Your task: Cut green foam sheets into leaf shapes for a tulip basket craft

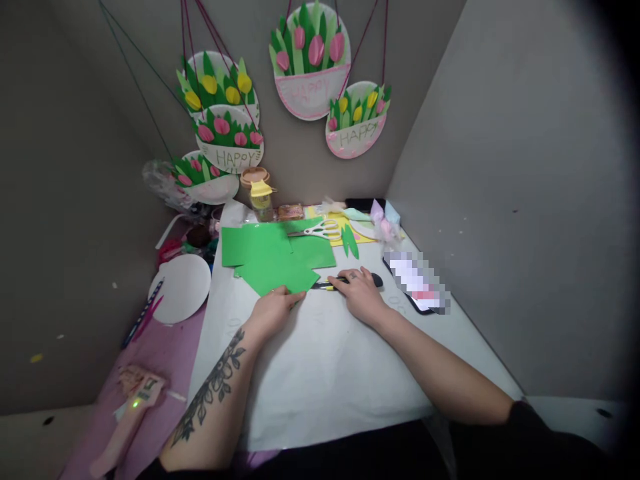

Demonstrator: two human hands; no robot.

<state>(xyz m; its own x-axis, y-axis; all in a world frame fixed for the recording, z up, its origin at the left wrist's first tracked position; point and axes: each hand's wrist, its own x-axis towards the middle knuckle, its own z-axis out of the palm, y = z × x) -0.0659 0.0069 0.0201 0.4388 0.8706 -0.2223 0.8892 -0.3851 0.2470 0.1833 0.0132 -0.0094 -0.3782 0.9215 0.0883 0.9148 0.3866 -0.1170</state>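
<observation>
green pointed paper at left hand, slim black tool under right hand

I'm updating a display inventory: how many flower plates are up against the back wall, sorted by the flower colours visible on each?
Plates with pink flowers only: 3
Plate with yellow flowers only: 1
Plate with pink and yellow flowers: 1
Total: 5

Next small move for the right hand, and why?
Probably curl the right hand around the black-and-yellow tool: the hand lies over it, its tip is near a corner of the green sheet, and the left hand is at that sheet's edge.
</observation>
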